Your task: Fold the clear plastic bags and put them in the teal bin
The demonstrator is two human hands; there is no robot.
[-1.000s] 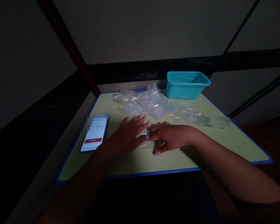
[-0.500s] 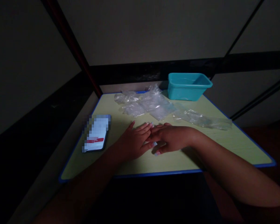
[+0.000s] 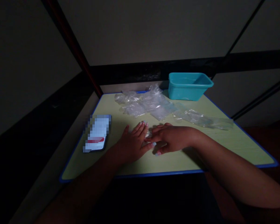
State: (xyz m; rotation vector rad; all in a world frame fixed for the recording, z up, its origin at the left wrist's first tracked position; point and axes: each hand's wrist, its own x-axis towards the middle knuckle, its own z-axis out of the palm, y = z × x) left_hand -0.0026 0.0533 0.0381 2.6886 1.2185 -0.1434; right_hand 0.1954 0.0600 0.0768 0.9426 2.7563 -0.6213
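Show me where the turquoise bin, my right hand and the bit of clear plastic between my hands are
Turquoise bin (image 3: 184,92): head view, on its front wall.
Right hand (image 3: 168,137): head view, on the back of the hand.
Clear plastic (image 3: 148,134): head view, on the small part showing between the hands.

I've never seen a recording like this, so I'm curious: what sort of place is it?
Probably a dim indoor corner, perhaps in a home or small workroom; I can't tell which. A blue-edged table stands close to dark-banded panels, with a phone and a teal tub on it.
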